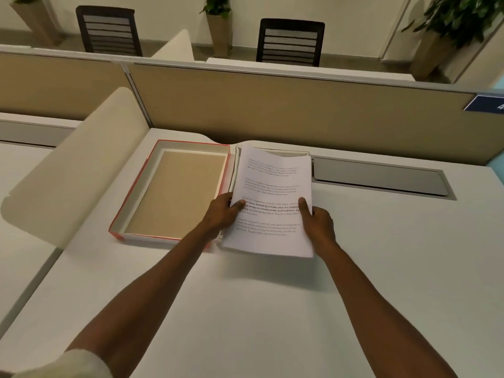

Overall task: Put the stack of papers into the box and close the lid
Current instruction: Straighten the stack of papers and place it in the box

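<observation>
sleeve (68,364): pale cuff at 7 o'clock, bottom edge of view, well apart from the work.
desk (245,309): white top, carried the box at 12 o'clock.
left hand (222,211): pinched the stack's left edge, thumb on the top sheet, other fingers underneath, out of sight.
right hand (317,219): same grip on the right edge, thumb laid up the page, fingers hidden below.
stack of papers (272,192): printed side up, held at 12 o'clock over the right half of the box. Far edge curled.
box: lay open as two halves side by side. Only the white rim of the right half (289,152) showed past the sheets. left half (177,192) at 11 o'clock, red outside, tan floor showing.
step: placing the stack in, by my read. Couldn't tell if it was seated.
next: square the sheets to the rim, drop them flat, release, then swing the left half over. Probably the lid, not certain.
risk: curled far edge could catch the rim.
in the way: curved divider (81,165) at 10 o'clock stood just beside the left half.
beyond: grey cable flap (379,175) at 1 o'clock, tan partition (272,105) at 12, chairs (290,42) and plants (218,12) behind it.
</observation>
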A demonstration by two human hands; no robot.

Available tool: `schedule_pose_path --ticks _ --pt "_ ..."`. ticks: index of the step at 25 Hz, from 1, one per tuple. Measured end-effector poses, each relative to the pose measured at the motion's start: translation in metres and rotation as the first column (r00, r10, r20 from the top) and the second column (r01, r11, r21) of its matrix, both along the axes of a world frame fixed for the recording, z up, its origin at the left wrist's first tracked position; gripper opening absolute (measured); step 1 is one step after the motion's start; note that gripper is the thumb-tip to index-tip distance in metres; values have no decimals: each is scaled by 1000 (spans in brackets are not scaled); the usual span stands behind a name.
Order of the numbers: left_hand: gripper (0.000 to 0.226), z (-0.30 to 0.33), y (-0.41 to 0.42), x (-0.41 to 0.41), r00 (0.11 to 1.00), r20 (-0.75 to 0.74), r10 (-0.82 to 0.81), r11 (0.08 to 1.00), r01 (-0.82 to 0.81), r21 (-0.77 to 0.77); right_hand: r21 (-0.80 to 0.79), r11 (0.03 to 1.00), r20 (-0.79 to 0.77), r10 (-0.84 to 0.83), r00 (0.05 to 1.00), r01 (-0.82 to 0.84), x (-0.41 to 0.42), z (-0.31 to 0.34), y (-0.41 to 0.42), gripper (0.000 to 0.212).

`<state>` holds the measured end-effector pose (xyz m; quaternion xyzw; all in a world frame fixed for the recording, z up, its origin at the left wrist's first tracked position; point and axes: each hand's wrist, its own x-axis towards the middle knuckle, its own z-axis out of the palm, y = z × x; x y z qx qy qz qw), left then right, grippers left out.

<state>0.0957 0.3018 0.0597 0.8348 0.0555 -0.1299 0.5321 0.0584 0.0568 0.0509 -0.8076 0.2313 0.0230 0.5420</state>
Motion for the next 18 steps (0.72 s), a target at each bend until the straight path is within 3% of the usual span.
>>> schedule_pose_path --ticks 9,14,18 --pt "42 -29 -9 89 993 -106 -59 983 76 166 -211 977 -135 -8 991 -21 88 -34 7 58" --pt "46 -39 -20 100 993 -68 -99 890 119 440 -352 936 -154 -34 987 -23 97 -42 13 57" --pt "39 -43 -28 90 995 -36 -92 852 98 515 -423 906 -138 -54 989 -9 90 -48 17 59"
